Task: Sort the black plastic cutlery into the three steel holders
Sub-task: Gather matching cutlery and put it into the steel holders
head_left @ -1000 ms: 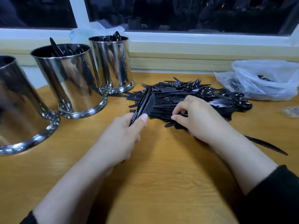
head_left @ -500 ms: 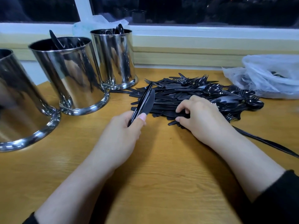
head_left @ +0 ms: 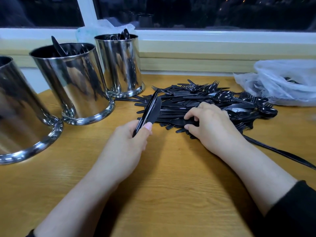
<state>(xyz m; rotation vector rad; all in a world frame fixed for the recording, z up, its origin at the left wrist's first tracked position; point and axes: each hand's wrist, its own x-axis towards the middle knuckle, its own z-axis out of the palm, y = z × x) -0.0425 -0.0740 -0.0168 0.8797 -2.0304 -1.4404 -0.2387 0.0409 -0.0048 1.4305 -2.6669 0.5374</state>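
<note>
The left hand (head_left: pixel 127 142) gripped a bundle of black plastic knives (head_left: pixel 150 111), blades pointing away; the right hand (head_left: pixel 211 124) pinched another knife (head_left: pixel 179 123) lying crosswise in the heap, nearer it.

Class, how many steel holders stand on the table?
3, in a row on the left: the near holder cut by the frame edge, the middle holder, and the far holder by the window.

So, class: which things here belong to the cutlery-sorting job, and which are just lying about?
Job: cutlery pile; knives held in left hand; right hand picking; three steel holders.
Lying about: plastic bag; bag on the sill.
</note>
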